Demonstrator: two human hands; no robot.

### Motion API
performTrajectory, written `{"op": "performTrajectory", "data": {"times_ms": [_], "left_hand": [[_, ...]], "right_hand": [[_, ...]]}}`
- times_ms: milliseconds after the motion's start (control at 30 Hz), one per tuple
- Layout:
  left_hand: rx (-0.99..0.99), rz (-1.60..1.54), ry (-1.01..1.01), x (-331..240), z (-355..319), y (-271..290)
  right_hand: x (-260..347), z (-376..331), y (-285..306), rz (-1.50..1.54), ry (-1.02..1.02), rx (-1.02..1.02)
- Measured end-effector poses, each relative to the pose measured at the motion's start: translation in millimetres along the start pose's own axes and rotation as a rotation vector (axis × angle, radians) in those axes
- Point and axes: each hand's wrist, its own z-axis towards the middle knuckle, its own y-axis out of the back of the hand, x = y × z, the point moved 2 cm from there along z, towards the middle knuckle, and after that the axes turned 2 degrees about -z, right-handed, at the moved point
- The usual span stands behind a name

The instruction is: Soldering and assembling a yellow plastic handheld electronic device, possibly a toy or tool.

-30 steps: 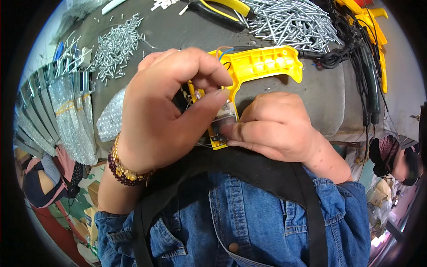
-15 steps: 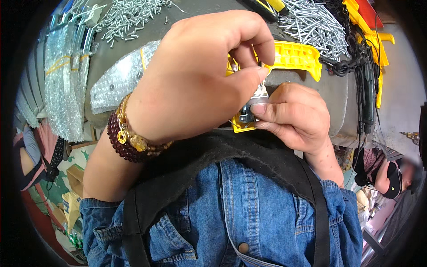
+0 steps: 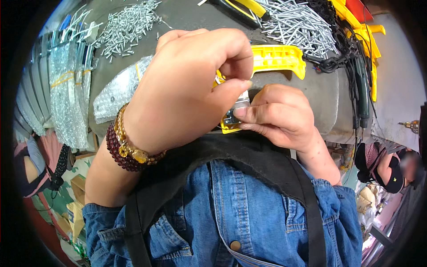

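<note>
Left hand (image 3: 182, 89) now covering the blue wire bared a second ago, its thumb and forefinger tips close together, any hold impossible to tell, right hand (image 3: 284, 113) still pinching the shell (image 3: 280, 58) low down, at the bench's (image 3: 318, 95) near edge

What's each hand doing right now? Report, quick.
Left hand: curled over the yellow casing; whether it grips anything cannot be told.
Right hand: closed on the grey part inside that casing.

We wear a blue denim jacket (image 3: 240, 196) with a bronze-coloured button (image 3: 235, 245), a black apron (image 3: 195, 155), a dark-red beaded bracelet (image 3: 116, 153) and a gold-toned charm (image 3: 140, 156).
</note>
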Motion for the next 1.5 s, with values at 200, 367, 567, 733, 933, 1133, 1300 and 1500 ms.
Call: {"op": "performTrajectory", "data": {"times_ms": [200,367,567,733,933,1133,1300,1500], "left_hand": [[0.165,0.231,-0.299,10.9,10.7,28.4],[0.475,0.222,-0.375,19.5,30.6,40.3],[0.639,0.182,-0.383,11.2,48.3,36.0],[0.720,0.290,-0.353,12.1,55.4,42.9],[0.758,0.199,-0.396,7.5,65.0,33.5],[0.757,0.247,-0.347,3.2,63.5,30.1],[0.701,0.202,-0.334,5.4,55.7,24.7],[0.725,0.237,-0.320,0.5,52.8,40.9]], "right_hand": [[-3.5,-6.0,-1.6,0.040,-0.017,-0.048],[-1.0,-7.2,-3.7,-0.018,-0.039,-0.071],[-2.3,-8.0,-2.6,0.023,-0.080,-0.078],[6.0,-3.3,1.4,0.070,-0.122,-0.069],[4.9,-4.3,-0.2,0.193,-0.156,-0.111],[6.8,-1.3,-6.1,0.242,-0.210,-0.145],[6.2,-2.3,-11.9,0.280,-0.270,-0.174],[4.9,-5.2,-9.8,0.313,-0.156,-0.206]]}}
